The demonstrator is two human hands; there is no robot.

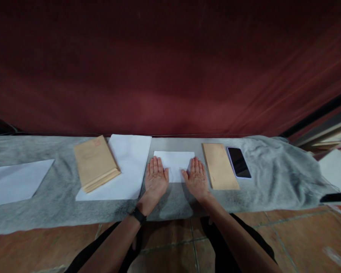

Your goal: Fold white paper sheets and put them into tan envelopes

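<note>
A small white sheet (174,167) lies on the grey cloth in front of me. My left hand (156,177) rests at its left edge, palm up, fingers stretched out and holding nothing. At the right edge is my right hand (196,178), also palm up, flat and with nothing in it. Just right of that hand lies a stack of brown envelopes (220,167). To the left, a larger stack of white paper (130,167) carries a thicker pile of brown envelopes (96,161) on its left part.
A phone (239,163) lies right of the envelopes. Another white sheet (17,182) is at the far left of the grey cloth (278,178). A dark red curtain (170,76) hangs behind. White paper (337,170) shows at the far right.
</note>
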